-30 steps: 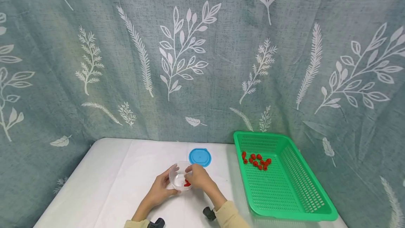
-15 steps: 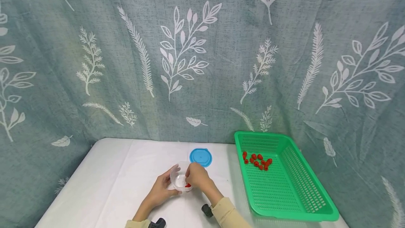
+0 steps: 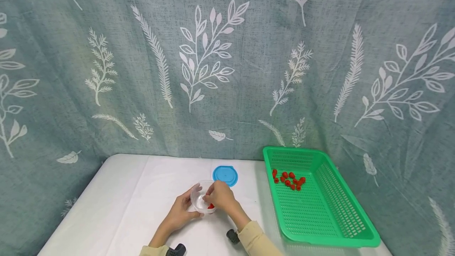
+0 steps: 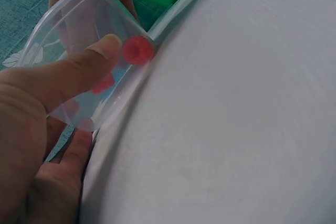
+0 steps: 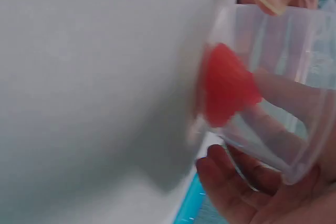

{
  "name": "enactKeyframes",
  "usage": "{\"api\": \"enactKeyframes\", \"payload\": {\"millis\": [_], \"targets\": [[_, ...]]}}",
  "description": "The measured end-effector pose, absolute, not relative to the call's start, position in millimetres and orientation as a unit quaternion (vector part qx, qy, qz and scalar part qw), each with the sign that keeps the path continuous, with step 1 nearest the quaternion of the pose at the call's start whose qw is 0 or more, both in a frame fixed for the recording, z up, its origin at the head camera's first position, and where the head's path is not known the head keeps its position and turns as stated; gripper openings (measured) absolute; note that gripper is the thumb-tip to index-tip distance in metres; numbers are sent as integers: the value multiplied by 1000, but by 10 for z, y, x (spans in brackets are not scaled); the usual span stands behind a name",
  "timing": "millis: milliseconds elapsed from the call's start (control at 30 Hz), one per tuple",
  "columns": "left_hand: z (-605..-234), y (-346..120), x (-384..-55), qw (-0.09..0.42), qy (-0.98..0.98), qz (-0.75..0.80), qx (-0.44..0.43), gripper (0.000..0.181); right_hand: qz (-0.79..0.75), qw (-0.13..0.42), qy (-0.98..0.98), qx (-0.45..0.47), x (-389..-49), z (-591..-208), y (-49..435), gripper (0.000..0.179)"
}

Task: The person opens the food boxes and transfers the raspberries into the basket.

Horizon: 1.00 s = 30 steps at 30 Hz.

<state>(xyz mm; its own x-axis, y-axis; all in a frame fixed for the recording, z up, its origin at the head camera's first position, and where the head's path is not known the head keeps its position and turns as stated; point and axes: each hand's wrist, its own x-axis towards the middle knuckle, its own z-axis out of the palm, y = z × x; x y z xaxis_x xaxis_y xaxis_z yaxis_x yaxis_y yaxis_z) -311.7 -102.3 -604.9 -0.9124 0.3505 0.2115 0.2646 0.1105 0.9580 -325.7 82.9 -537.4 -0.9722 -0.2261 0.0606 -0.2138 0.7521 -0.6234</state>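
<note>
My left hand [image 3: 179, 211] grips a small clear plastic tub [image 3: 198, 205] by its sides, thumb on the near wall and fingers on the far wall. Red raspberries [image 3: 211, 206] lie at the bottom of the tub. Through its wall in the left wrist view, one raspberry [image 4: 138, 50] shows sharply and others are blurred. The right hand [image 3: 223, 197] reaches into the tub from above. Seen in the right wrist view, its fingers [image 5: 289, 95] extend close to a blurred red raspberry [image 5: 226, 85]; in the head view they stand apart from the berries.
A round blue lid [image 3: 225, 175] lies on the white table [image 3: 153, 192] just behind the tub. To the right stands a green perforated basket [image 3: 320, 218] with several more raspberries [image 3: 291, 181] at its back left. A patterned curtain [image 3: 227, 70] hangs behind the table.
The right fingers have shifted slightly inside the tub, ending further left and above the raspberries. The left hand and the tub stay almost in place.
</note>
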Motion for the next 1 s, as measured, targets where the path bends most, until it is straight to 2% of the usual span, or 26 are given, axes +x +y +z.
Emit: {"api": "enactKeyframes", "payload": {"millis": [133, 300, 500, 700, 867, 1000], "targets": [[-6043, -1019, -3109, 34, 746, 632, 207, 99, -379, 29, 918, -113, -3281, -5429, 831, 10], [-6026, -1011, -3102, 31, 755, 626, 194, 98, -368, 42, 923, -108, -3282, -5402, 818, 10], [-6044, -1017, -3108, 32, 756, 622, 199, 99, -392, 44, 910, -127, -3287, -5422, 836, 8], [-6053, -1056, -3118, 32, 749, 632, 197, 99, -443, 42, 881, -164, -3359, -5488, 869, 17], [-6086, -1044, -3098, 41, 734, 649, 196, 99, -463, 28, 867, -182, -3347, -5518, 907, 18], [-6084, -1022, -3116, 37, 728, 656, 198, 100, -480, -3, 856, -194, -3345, -5515, 925, 18]]}}
